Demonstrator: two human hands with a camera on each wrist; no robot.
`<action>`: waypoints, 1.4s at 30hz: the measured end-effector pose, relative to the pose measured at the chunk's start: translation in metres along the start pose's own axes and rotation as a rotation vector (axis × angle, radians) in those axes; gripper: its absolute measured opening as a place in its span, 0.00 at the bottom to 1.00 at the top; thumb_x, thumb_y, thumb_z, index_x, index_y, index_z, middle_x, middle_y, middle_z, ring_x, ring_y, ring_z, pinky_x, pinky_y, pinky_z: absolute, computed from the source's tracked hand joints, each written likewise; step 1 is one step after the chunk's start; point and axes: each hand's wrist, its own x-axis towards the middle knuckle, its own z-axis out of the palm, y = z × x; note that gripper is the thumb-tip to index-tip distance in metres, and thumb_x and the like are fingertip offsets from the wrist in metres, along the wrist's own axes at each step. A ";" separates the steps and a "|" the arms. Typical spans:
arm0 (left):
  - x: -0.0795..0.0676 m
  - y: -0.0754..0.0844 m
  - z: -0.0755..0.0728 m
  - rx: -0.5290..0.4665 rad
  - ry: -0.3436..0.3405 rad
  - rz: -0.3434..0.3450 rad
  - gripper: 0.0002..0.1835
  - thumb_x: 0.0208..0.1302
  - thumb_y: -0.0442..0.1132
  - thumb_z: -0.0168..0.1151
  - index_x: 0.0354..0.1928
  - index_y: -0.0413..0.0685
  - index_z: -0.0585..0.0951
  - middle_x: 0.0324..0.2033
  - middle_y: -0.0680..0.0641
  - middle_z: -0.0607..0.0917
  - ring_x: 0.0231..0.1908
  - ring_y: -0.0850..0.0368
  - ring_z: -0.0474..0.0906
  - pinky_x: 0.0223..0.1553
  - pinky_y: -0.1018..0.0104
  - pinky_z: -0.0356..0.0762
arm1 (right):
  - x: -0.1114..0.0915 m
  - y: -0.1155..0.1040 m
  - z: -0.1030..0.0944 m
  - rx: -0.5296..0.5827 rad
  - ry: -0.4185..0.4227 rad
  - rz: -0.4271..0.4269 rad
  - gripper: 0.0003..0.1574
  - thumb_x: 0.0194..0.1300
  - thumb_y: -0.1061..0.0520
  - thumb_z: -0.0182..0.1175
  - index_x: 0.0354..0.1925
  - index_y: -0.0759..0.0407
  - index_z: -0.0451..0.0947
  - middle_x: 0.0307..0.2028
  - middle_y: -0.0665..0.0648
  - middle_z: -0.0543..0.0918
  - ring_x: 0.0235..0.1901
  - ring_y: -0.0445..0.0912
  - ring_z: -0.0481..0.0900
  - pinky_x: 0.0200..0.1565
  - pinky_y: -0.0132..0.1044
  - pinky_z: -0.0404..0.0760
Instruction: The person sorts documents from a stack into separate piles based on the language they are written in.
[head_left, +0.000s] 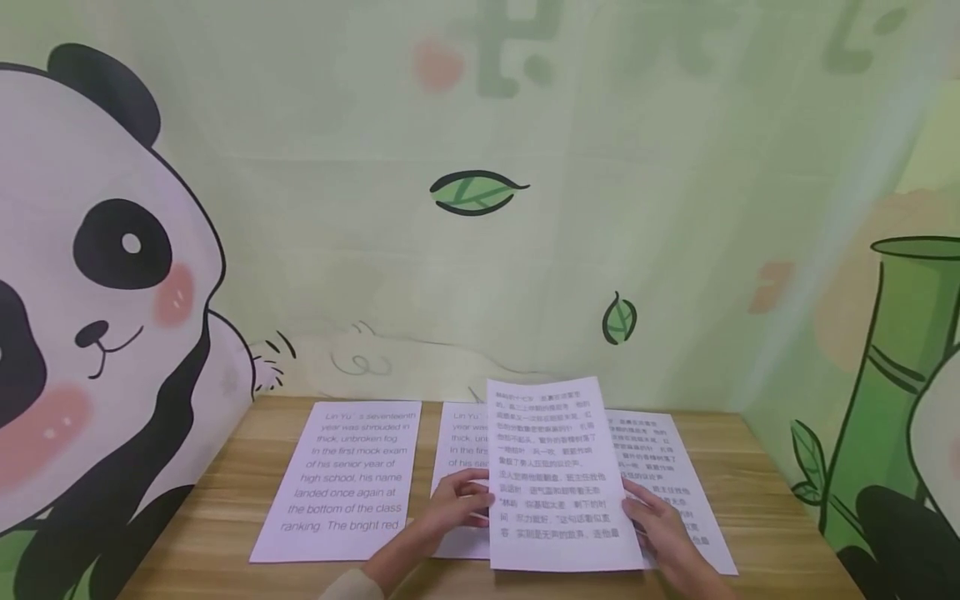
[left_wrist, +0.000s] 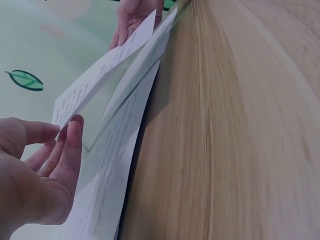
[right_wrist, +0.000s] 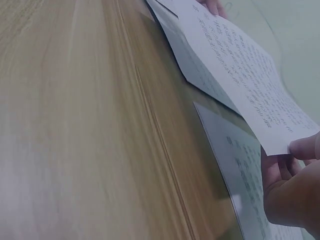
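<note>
A printed sheet of paper (head_left: 555, 475) with Chinese text is held up off the table between both hands. My left hand (head_left: 459, 510) pinches its left edge; in the left wrist view the thumb and fingertips (left_wrist: 75, 130) meet at the paper's edge. On the opposite side my right hand (head_left: 663, 529) grips the right edge, its thumb (right_wrist: 302, 148) on the printed face in the right wrist view. Under the raised sheet lie a middle stack of English text (head_left: 463, 433) and a right stack of Chinese text (head_left: 675, 492), both partly covered.
Farther left on the wooden table (head_left: 202, 500) lies another English-text stack (head_left: 341, 483). Behind the table hangs a green backdrop (head_left: 360, 250) printed with a panda (head_left: 112, 250), leaves and bamboo (head_left: 900, 333).
</note>
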 end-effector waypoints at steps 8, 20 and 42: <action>0.013 0.000 0.024 -0.007 -0.019 -0.024 0.27 0.65 0.30 0.64 0.66 0.33 0.73 0.43 0.42 0.88 0.36 0.55 0.88 0.39 0.59 0.90 | 0.000 0.004 -0.026 -0.016 0.023 0.031 0.37 0.77 0.50 0.54 0.77 0.59 0.60 0.58 0.59 0.83 0.46 0.40 0.84 0.50 0.40 0.84; 0.029 0.006 0.077 -0.030 -0.064 -0.037 0.26 0.63 0.29 0.65 0.64 0.38 0.76 0.42 0.43 0.88 0.33 0.57 0.88 0.38 0.60 0.90 | -0.008 0.003 -0.083 -0.043 0.043 -0.006 0.41 0.77 0.48 0.54 0.79 0.62 0.54 0.57 0.58 0.82 0.46 0.38 0.80 0.45 0.35 0.82; 0.055 -0.003 0.139 -0.018 -0.017 -0.065 0.20 0.61 0.25 0.64 0.57 0.36 0.80 0.34 0.43 0.89 0.25 0.60 0.86 0.31 0.65 0.88 | 0.007 0.018 -0.138 -0.099 0.120 0.112 0.41 0.74 0.53 0.58 0.76 0.67 0.57 0.63 0.68 0.78 0.43 0.40 0.82 0.45 0.36 0.82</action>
